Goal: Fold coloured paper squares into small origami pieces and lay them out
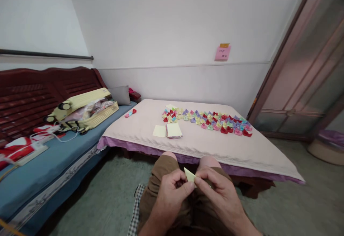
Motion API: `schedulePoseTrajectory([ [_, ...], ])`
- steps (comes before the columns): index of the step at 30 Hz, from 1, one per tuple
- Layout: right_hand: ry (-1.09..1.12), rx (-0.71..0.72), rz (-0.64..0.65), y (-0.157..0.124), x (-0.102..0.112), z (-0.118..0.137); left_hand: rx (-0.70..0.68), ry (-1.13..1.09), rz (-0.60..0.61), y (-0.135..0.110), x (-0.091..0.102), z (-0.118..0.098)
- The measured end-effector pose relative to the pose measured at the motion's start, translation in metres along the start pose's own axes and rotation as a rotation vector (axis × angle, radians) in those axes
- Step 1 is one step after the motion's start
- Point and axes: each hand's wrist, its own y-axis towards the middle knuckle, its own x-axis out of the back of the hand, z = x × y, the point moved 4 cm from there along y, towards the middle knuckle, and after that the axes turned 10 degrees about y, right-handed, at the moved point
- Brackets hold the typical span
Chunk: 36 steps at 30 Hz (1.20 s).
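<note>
A small folded piece of pale yellow paper (189, 174) is held above my lap, one pointed corner sticking up. My left hand (173, 191) pinches its left and lower side between thumb and fingers. On the other side, my right hand (217, 189) grips the paper's right edge, thumb and fingertips pressed together. Both thumbs partly cover the paper. Beyond my knees, a stack of square paper (174, 130) lies on the low table, with a loose pale yellow sheet (159, 131) against its left side.
Many small folded paper pieces (215, 120) in several colours spread over the cloth-covered table (139, 128). A few more lie at its left end. An open yellow suitcase (88, 112) rests on the blue-covered bench (64, 150). At right stand a door (290, 96) and a bin (326, 150).
</note>
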Motion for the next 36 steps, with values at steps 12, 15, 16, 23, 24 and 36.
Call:
schedulePoseTrajectory([
  [12,-0.191,0.112,-0.048,-0.008,0.006,-0.003,-0.033,0.094,-0.126,-0.003,0.005,0.004],
  [15,-0.161,0.077,-0.008,-0.007,0.006,-0.001,-0.045,0.07,-0.099,-0.003,0.005,0.004],
  [16,-0.132,0.047,0.014,-0.006,0.007,0.0,-0.06,0.095,-0.082,-0.004,0.005,0.002],
  [23,-0.019,-0.147,0.056,0.0,0.013,-0.001,-0.177,0.41,0.033,-0.009,0.003,-0.018],
  [24,0.006,-0.179,0.06,0.0,0.012,-0.003,-0.169,0.415,0.03,-0.009,0.003,-0.018],
  [36,0.306,-0.316,-0.022,-0.004,0.009,-0.018,-0.053,0.257,-0.081,-0.005,0.005,-0.007],
])
